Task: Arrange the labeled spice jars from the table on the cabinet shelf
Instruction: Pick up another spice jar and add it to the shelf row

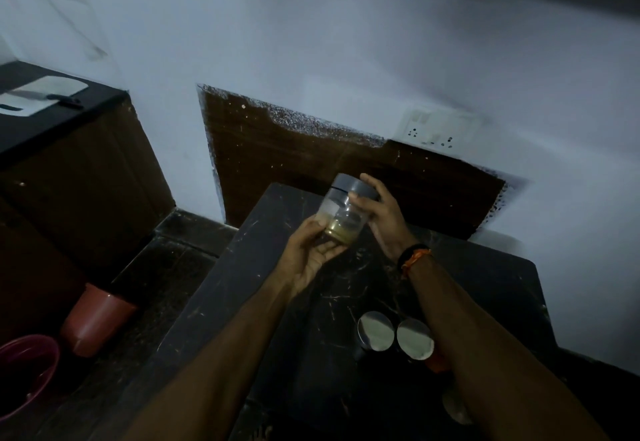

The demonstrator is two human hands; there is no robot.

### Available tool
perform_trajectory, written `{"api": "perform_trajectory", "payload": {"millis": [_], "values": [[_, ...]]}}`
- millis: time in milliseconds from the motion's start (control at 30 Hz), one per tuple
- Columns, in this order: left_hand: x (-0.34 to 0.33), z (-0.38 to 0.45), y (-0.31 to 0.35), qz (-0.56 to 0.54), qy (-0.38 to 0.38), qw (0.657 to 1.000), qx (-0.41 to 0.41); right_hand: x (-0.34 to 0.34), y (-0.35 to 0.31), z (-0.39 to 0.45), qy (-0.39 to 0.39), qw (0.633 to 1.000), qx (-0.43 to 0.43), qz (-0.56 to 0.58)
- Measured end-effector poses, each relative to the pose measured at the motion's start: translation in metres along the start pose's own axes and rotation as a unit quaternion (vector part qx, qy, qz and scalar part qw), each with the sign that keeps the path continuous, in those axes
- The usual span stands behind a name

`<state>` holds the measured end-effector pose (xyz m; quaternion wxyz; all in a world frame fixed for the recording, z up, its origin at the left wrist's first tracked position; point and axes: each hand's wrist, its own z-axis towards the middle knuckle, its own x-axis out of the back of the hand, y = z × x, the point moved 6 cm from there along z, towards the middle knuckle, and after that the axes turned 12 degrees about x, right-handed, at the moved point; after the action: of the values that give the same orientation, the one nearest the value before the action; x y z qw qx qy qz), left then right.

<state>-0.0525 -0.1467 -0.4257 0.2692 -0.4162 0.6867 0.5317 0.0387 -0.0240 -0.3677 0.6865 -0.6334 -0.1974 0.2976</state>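
A clear spice jar (341,210) with a grey lid and a little yellowish spice at its bottom is held tilted above the dark table (263,267). My left hand (310,255) cups its base from below. My right hand (382,213) grips the lid end, thumb across the jar's neck. Two more jars with shiny round lids (375,335) (415,338) stand on the table under my right forearm, the right one showing orange contents. Another pale lid (457,409) peeks out lower right, partly hidden by my arm.
A dark counter (52,125) with a white board and a knife on it stands at the left. A brown pot (97,319) and a maroon tub (24,371) sit on the floor. A wall socket (440,127) is above the brown wall panel.
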Motion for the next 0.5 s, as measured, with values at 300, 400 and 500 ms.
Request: {"api": "perform_trajectory", "payload": {"millis": [300, 400, 500], "values": [[-0.045, -0.012, 0.025, 0.232, 0.111, 0.954, -0.154, 0.000, -0.024, 0.007, 0.089, 0.990, 0.006, 0.108], [-0.056, -0.011, 0.027, 0.145, 0.064, 0.979, -0.132, 0.002, -0.035, 0.010, 0.079, 0.981, 0.024, 0.173], [-0.066, -0.004, 0.026, 0.119, 0.002, 0.989, -0.092, 0.001, -0.040, 0.010, 0.058, 0.973, 0.017, 0.225]]}}
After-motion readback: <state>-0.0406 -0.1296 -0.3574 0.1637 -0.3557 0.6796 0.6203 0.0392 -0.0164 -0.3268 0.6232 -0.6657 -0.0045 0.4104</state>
